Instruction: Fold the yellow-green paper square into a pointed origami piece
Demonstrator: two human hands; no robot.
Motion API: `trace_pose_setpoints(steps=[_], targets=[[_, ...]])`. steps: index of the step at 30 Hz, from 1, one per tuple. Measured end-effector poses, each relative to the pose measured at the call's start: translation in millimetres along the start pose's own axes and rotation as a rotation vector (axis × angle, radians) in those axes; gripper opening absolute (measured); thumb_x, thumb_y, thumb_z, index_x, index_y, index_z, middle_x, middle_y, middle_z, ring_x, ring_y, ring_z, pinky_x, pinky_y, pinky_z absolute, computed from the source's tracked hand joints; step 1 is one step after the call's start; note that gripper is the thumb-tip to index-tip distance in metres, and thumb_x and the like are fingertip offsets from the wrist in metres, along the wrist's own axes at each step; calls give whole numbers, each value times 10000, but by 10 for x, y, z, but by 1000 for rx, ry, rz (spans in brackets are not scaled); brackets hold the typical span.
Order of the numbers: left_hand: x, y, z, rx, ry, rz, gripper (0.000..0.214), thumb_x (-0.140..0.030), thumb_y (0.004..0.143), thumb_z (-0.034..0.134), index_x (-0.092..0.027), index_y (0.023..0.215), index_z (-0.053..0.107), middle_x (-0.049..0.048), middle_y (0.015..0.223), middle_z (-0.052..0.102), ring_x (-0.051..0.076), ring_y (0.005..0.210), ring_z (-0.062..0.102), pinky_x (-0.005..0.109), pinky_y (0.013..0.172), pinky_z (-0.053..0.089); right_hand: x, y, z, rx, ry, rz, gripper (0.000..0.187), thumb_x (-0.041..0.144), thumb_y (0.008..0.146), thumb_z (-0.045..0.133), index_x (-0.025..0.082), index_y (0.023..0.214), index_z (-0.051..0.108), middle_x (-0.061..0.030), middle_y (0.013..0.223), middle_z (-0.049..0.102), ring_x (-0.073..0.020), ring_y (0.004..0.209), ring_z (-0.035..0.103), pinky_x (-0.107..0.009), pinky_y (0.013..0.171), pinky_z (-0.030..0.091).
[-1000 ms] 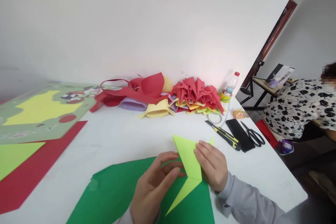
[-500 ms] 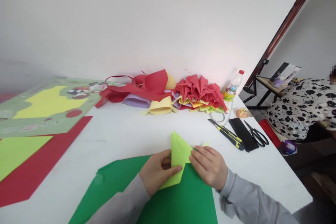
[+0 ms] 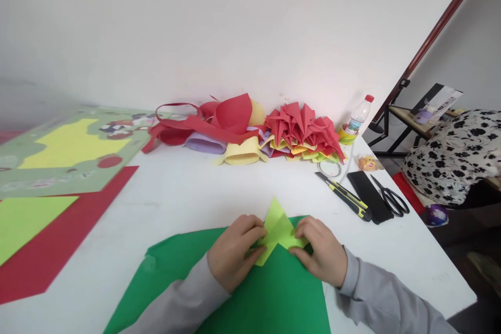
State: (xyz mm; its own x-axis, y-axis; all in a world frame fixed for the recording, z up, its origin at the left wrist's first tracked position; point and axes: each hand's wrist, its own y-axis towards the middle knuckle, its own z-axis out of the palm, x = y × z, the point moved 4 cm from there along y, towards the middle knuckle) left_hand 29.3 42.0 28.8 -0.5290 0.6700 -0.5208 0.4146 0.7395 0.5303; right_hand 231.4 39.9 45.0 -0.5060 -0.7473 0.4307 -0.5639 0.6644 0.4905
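A folded piece of lime-green paper [image 3: 278,227] points upward at the tip of a large dark green paper shape [image 3: 270,292] on the table. My left hand [image 3: 239,250] pinches the left side of the lime paper between thumb and fingers. On its right side, my right hand [image 3: 321,250] grips the paper the same way. The fingers of both hands cover its side edges. Below the lime paper, the green shape comes to a point between my hands.
To the right lie a utility knife [image 3: 348,198], a black case [image 3: 370,197] and scissors [image 3: 391,197]. Along the wall sit red folded paper stars [image 3: 301,125], paper rolls [image 3: 240,154] and a bottle [image 3: 358,117]. A patterned mat [image 3: 70,180] is at left. A person in a floral top [image 3: 457,154] is at far right.
The lime paper has opened from a narrow upright flap into a wider pointed shape. My right hand has turned to pinch its right side, and my left hand has shifted its grip.
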Motion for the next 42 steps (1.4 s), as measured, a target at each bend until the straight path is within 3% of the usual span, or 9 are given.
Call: trace_pose_setpoints(steps=[4,8,14,19,23,26,34,39,42], targets=[[-102,16,20,21,-33,117,274,-53,912,364,-193,857,593,66,870,665,171,781,596,284,691,530,-37,19,6,31,52,33,340,262,930,577,152,1239,490,-115,1040,627,-195,830,608,-341,737,547],[-178,-17,0,19,25,237,316,-32,938,328,-179,896,604,77,894,713,174,791,611,281,692,551,23,40,-34,31,-30,-133,173,209,967,497,171,1093,609,-100,997,673,-205,869,605,-364,780,543],[-277,-218,22,53,378,289,376,-12,929,337,-155,1009,675,70,1075,743,208,1020,647,323,890,560,182,41,-67,192,-274,-280,227,97,943,463,84,1077,646,-140,1122,694,-219,908,588,-378,724,510],[-303,-311,41,77,400,259,366,-43,917,383,-147,1079,694,72,1128,740,204,1081,660,328,938,550,163,9,-101,265,-277,-247,253,200,967,502,111,1164,633,-101,1223,687,-214,1019,577,-452,983,426],[-373,-260,17,-14,416,227,412,-115,995,317,-125,968,728,51,1046,770,183,961,709,284,859,568,88,-29,-100,310,-227,-156,274,257,970,522,159,1205,624,-54,1268,674,-211,1093,564,-491,1135,271],[-426,-204,1,-82,409,178,473,-223,1030,290,-117,923,738,59,990,781,188,901,724,287,815,580,47,-48,-69,256,-204,-109,217,302,968,544,222,1127,669,-23,1196,714,-199,1088,575,-494,1160,240],[-422,-179,36,-110,391,294,395,-138,991,408,-151,692,665,83,892,768,214,864,709,336,768,592,111,-52,-85,-12,-268,-153,158,328,925,642,189,920,717,-27,950,770,-236,1058,615,-521,1134,310],[-352,-241,156,30,551,258,348,-149,1020,327,-129,1121,660,107,1231,694,232,1109,640,370,896,518,164,-39,-93,5,-330,-176,147,281,913,651,150,929,714,-43,920,759,-224,992,626,-498,1124,337],[-327,-252,187,83,586,253,374,-156,1033,287,-136,1199,622,101,1303,656,232,1152,614,380,925,475,128,-34,-73,15,-307,-162,157,311,899,667,163,919,716,-38,879,752,-220,940,624,-512,1095,350]])
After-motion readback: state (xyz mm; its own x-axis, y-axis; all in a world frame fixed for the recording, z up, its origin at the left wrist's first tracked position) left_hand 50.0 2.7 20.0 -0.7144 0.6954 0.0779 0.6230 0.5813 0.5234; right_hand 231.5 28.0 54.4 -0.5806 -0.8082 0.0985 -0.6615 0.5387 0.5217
